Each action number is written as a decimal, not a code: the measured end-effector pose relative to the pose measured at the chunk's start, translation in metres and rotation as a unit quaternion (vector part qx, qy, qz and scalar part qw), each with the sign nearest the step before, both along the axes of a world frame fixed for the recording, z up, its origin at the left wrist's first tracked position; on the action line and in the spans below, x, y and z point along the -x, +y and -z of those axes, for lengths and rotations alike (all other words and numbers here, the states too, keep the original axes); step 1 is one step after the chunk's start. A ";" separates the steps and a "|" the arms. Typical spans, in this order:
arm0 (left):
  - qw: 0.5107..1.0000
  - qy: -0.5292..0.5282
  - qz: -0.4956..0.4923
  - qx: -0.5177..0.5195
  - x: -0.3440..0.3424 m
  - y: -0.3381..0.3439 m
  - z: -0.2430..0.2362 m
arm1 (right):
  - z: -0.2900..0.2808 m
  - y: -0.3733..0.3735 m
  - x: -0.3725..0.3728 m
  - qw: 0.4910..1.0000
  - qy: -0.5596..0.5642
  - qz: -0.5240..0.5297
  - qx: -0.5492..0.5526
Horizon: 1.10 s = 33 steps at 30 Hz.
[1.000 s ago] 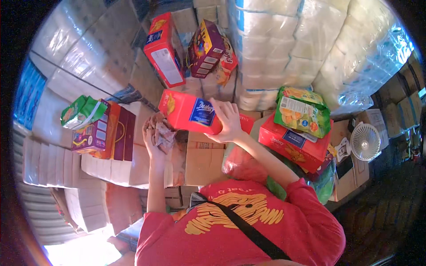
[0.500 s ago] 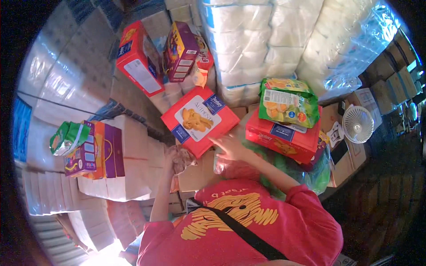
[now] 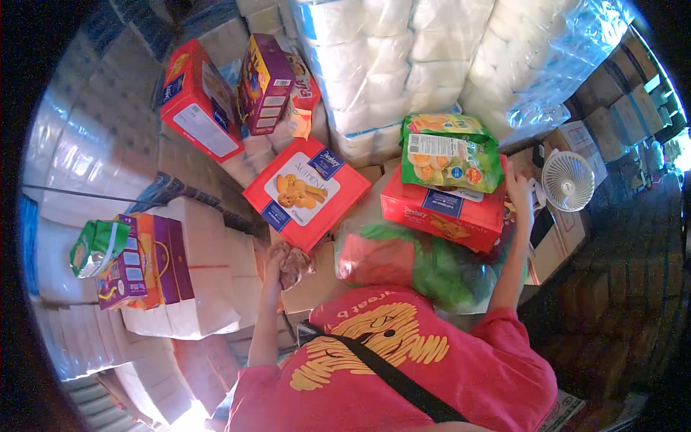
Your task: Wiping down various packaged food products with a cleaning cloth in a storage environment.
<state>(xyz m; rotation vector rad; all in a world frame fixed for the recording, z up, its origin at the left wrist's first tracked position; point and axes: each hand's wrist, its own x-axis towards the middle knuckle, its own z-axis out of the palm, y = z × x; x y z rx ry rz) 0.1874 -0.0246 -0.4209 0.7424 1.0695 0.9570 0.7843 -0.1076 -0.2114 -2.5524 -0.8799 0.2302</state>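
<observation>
My left hand is closed on a crumpled brownish cloth, at the lower left corner of a red cookie box that lies tilted with its picture side up. On the right, my right hand is at the right end of another red cookie box. Its fingers are partly hidden, so their grip does not show. A green snack bag lies on top of that second box. In front of it is a green and red plastic bag.
A red box and a purple box stand at the back left. More boxes with a green pouch sit at far left. A small white fan is on the right. Wrapped white packs rise behind.
My right hand has moved from beside the middle red box to the right end of the other red box. My left hand still holds the cloth. The whole view has shifted slightly.
</observation>
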 end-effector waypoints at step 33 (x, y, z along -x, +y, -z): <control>0.724 0.184 -0.025 -0.664 -0.208 0.026 -0.369 | -0.119 0.078 0.199 0.718 0.494 -0.229 -0.434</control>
